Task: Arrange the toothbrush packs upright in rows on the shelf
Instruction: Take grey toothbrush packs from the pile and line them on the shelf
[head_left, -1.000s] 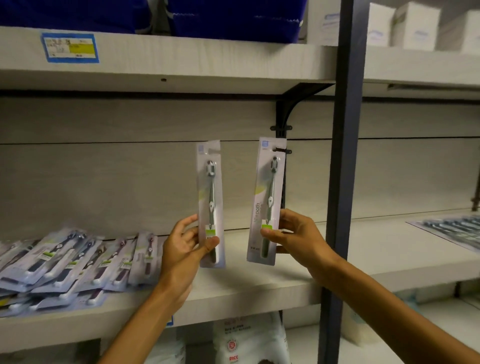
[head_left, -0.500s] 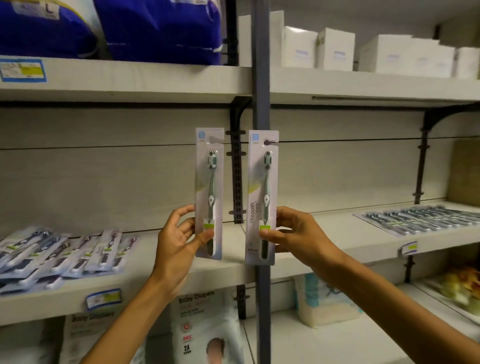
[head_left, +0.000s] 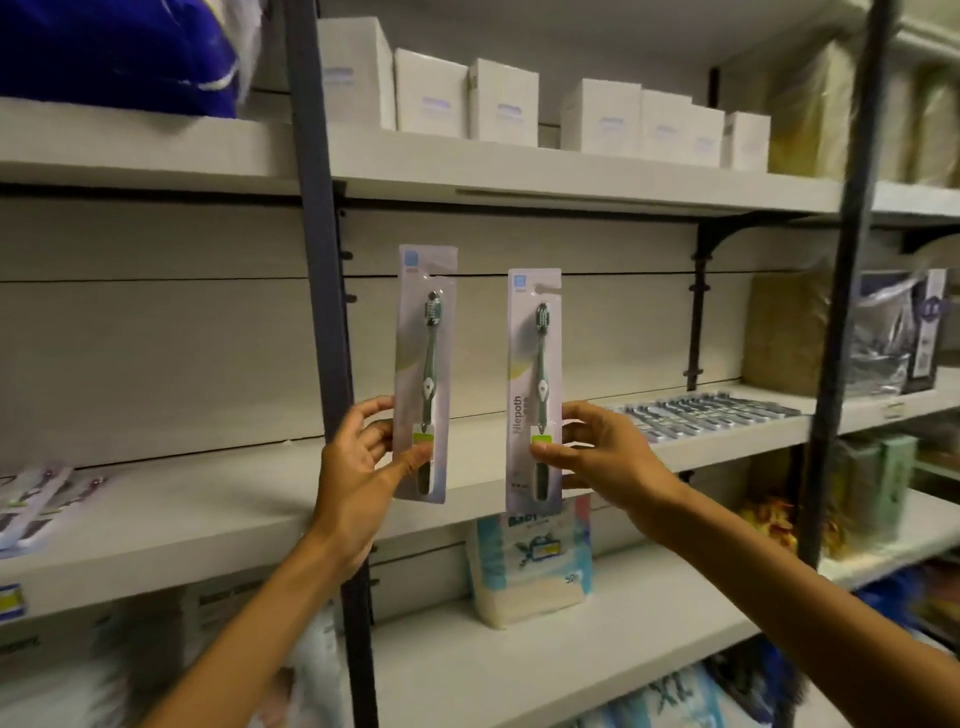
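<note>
I hold two toothbrush packs upright in front of the shelf (head_left: 234, 514). My left hand (head_left: 363, 467) pinches the lower end of one pack (head_left: 425, 364), a grey-green brush on a pale card. My right hand (head_left: 597, 457) pinches the lower end of the other pack (head_left: 535, 384), marked with dark lettering. A row of packs (head_left: 706, 410) lies flat on the shelf to the right. More loose packs (head_left: 36, 499) lie at the far left edge.
A dark upright post (head_left: 322, 322) stands just left of my left hand, another post (head_left: 841, 312) at the right. White boxes (head_left: 498, 104) line the upper shelf. A baby-wipes pack (head_left: 530, 561) sits on the lower shelf. Bagged goods (head_left: 883, 332) fill the right bay.
The view has swung to the right: the loose pile has slid to the left edge and the flat row on the right has come closer. Both hands still hold their packs upright.
</note>
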